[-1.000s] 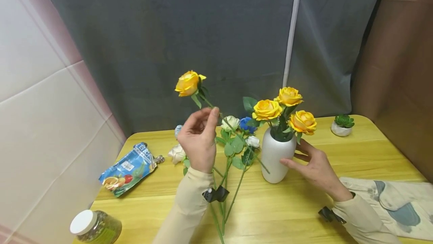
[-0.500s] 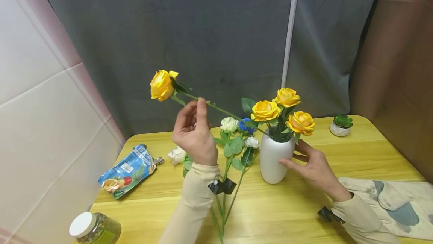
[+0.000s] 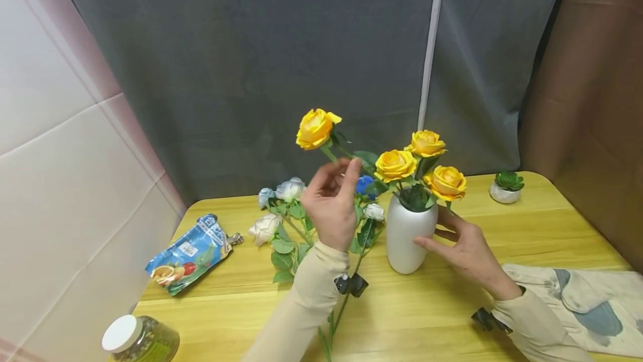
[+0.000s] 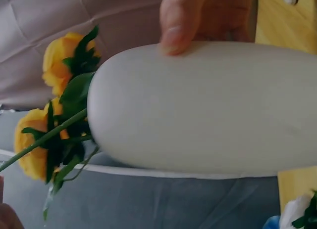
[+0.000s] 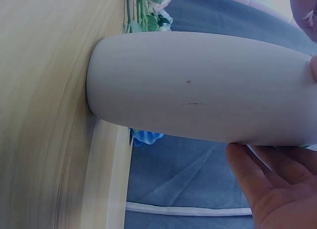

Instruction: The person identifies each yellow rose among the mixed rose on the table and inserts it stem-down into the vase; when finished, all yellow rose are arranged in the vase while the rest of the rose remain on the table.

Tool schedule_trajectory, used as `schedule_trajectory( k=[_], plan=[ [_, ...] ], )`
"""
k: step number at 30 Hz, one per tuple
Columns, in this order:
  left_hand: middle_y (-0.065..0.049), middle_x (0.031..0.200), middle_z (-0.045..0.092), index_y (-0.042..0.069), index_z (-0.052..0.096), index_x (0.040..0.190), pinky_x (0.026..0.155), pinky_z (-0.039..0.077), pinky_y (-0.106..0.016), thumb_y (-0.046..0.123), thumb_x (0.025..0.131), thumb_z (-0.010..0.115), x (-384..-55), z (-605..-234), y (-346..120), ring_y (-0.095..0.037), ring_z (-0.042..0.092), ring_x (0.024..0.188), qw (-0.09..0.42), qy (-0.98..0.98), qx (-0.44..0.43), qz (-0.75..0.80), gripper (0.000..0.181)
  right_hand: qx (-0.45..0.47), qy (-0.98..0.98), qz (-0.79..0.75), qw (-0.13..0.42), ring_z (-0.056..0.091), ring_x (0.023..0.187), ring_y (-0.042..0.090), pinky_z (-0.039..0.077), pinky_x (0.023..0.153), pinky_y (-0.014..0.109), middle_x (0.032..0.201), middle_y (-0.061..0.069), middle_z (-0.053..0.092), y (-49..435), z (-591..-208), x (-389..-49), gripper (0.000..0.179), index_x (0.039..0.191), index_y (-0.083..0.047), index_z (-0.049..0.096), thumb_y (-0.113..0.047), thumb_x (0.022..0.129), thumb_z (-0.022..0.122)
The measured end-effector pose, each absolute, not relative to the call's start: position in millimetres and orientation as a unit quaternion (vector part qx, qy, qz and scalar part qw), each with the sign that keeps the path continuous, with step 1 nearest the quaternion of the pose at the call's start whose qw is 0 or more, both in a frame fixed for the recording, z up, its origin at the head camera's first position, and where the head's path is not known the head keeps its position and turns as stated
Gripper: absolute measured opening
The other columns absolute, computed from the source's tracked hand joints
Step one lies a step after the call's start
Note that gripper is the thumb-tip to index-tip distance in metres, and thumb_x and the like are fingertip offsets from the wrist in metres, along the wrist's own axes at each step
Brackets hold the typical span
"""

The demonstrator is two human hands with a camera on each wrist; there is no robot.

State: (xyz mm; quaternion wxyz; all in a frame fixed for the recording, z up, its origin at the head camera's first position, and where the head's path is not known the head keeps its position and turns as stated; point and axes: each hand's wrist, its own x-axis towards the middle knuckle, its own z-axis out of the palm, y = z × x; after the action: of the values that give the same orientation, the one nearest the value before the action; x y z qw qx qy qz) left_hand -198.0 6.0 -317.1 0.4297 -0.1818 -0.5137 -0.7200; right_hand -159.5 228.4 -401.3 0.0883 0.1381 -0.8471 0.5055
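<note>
My left hand [image 3: 332, 208] pinches the stem of a yellow artificial rose [image 3: 317, 129], its bloom tilted up and left. In the left wrist view that green stem [image 4: 47, 136] runs to the mouth of the white vase [image 4: 198, 108]. Three yellow roses [image 3: 396, 165] stand in the vase, their lower stems hidden inside. My right hand [image 3: 469, 250] holds the vase [image 3: 408, 242] from the right, thumb in front and fingers behind. In the right wrist view the right-hand fingers [image 5: 250, 177] touch the vase wall [image 5: 198, 85] near its upper end; its base is on the table.
White roses [image 3: 265, 229], pale blue blooms [image 3: 290, 189] and a blue rose [image 3: 365, 184] lie left of the vase, long stems toward me. A blue snack pouch [image 3: 191, 253] and lidded jar [image 3: 143, 339] are left; a potted succulent [image 3: 507, 186] and glove [image 3: 593, 306] right.
My left hand brought the rose over the table, swinging its stem end up to the vase mouth, then moved right toward the vase. My right hand stayed on the vase.
</note>
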Motion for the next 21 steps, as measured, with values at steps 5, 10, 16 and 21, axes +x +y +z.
schedule_trajectory(
  k=[5, 10, 16, 21],
  plan=[
    [-0.017, 0.075, 0.072, -0.007, 0.075, 0.091, 0.047, 0.038, -0.019, 0.003, 0.089, 0.079, -198.0, -324.4, 14.7, -0.003, 0.049, 0.049, 0.370, -0.546, -0.200, -0.724, 0.011, 0.142, -0.845, 0.508, 0.093, 0.060, 0.129, 0.038, 0.056, 0.097, 0.049, 0.143, 0.024, 0.059, 227.7, -401.4, -159.5, 0.070, 0.149, 0.001, 0.049, -0.020, 0.091, 0.080],
    [-0.023, 0.065, 0.064, -0.005, 0.077, 0.096, 0.045, 0.034, -0.021, 0.005, 0.090, 0.077, -197.1, -327.1, 18.0, -0.005, 0.043, 0.047, 0.346, -0.572, -0.207, -0.714, 0.011, 0.145, -0.843, 0.509, 0.093, 0.059, 0.129, 0.038, 0.056, 0.097, 0.048, 0.145, 0.024, 0.058, 227.1, -401.6, -160.6, 0.070, 0.150, 0.001, 0.048, -0.020, 0.091, 0.080],
    [-0.021, 0.064, 0.063, -0.004, 0.077, 0.098, 0.042, 0.033, -0.022, 0.006, 0.092, 0.076, -194.8, -334.3, 22.9, -0.005, 0.043, 0.047, 0.312, -0.599, -0.226, -0.702, 0.012, 0.143, -0.845, 0.508, 0.092, 0.059, 0.130, 0.041, 0.056, 0.096, 0.049, 0.147, 0.025, 0.055, 228.0, -401.2, -161.1, 0.071, 0.151, 0.001, 0.046, -0.020, 0.092, 0.080],
    [-0.013, 0.065, 0.061, -0.001, 0.079, 0.098, 0.045, 0.036, -0.021, 0.009, 0.093, 0.076, -193.0, -343.6, 26.3, -0.006, 0.045, 0.050, 0.299, -0.630, -0.250, -0.671, 0.011, 0.146, -0.841, 0.512, 0.093, 0.058, 0.130, 0.044, 0.056, 0.095, 0.051, 0.150, 0.027, 0.051, 228.7, -400.4, -160.9, 0.073, 0.153, -0.001, 0.044, -0.018, 0.092, 0.080]
  ],
)
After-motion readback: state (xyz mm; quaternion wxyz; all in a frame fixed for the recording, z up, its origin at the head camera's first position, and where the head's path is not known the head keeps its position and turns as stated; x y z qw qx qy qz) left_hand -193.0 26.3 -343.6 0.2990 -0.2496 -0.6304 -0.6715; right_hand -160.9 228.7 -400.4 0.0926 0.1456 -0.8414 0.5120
